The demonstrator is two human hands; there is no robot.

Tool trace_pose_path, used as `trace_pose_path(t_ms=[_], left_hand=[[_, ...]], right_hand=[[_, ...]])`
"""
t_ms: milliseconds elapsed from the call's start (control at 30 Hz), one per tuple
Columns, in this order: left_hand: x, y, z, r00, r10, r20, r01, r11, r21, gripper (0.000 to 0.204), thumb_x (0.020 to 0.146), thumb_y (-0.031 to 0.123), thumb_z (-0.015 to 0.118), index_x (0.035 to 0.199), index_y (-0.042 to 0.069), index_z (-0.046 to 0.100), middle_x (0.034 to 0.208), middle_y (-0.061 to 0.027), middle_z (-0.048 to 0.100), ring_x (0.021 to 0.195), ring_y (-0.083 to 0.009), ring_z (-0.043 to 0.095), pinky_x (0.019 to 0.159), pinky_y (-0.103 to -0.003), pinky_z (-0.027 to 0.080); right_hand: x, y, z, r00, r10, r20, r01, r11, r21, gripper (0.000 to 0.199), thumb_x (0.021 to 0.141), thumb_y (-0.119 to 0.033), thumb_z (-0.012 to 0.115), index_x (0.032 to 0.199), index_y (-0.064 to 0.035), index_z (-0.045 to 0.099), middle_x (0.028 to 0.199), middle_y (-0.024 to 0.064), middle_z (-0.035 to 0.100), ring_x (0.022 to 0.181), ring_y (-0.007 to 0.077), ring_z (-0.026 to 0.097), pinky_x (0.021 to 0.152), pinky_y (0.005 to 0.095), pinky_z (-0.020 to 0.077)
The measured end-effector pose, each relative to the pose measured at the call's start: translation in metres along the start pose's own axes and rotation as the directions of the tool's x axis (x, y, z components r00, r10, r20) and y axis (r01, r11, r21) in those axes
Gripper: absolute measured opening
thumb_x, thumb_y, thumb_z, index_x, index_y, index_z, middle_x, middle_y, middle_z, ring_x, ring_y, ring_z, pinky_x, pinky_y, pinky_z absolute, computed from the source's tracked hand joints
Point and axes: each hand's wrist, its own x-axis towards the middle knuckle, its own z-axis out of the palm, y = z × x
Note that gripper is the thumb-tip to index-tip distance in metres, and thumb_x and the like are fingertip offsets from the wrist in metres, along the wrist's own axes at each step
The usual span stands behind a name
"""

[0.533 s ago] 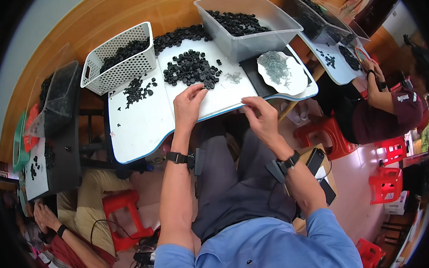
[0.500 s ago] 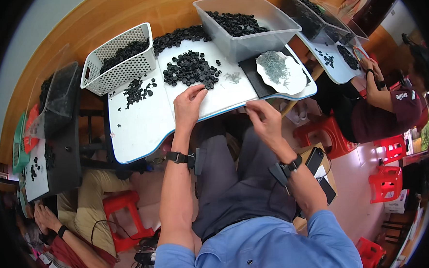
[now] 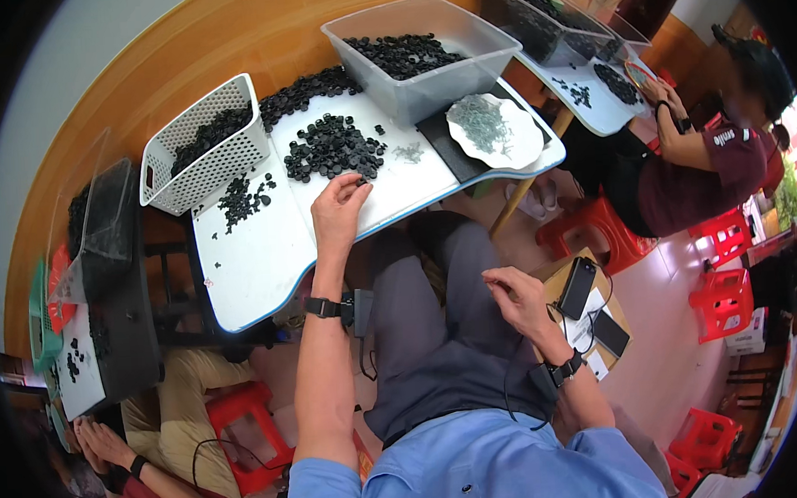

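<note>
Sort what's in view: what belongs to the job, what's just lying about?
Likely in the job: heap of black parts, at the left hand; white basket; translucent bin; plate of thin pieces.
Apparently lying about: black phone-like device; white paper.

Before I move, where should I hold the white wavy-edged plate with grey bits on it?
Perhaps pinch the white wavy-edged plate by its bare near-right rim, the right hand coming from the person's side: the small grey pieces heap toward the far left, and the translucent plastic tub stands beyond. It looks shallow, so keep it level.
</note>
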Motion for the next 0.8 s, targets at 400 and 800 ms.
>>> trace_pose_path(t_ms=[400, 800], left_hand=[[-0.001, -0.006, 0.002, 0.999, 0.020, -0.046, -0.024, 0.996, -0.082, 0.022, 0.098, 0.011, 0.074, 0.113, -0.005, 0.070, 0.093, -0.0034, 0.074, 0.086, -0.0066, 0.066, 0.076, -0.021, 0.051], [-0.001, -0.007, 0.001, 0.999, 0.024, -0.036, -0.024, 1.000, -0.012, 0.025, 0.097, 0.013, 0.074, 0.114, -0.005, 0.071, 0.096, -0.0058, 0.077, 0.088, -0.0085, 0.068, 0.078, -0.023, 0.052]], right_hand=[[0.003, -0.021, -0.037, 0.981, -0.195, 0.011, 0.195, 0.980, -0.020, 0.020, 0.083, 0.007, 0.073, 0.102, -0.0011, 0.073, 0.094, 0.0126, 0.076, 0.078, 0.0287, 0.073, 0.070, 0.0350, 0.0558], [0.032, -0.043, -0.055, 0.896, -0.442, 0.048, 0.443, 0.897, -0.014, 0.026, 0.080, 0.006, 0.075, 0.104, -0.0037, 0.074, 0.094, 0.0096, 0.076, 0.077, 0.0255, 0.072, 0.066, 0.0340, 0.0541]])
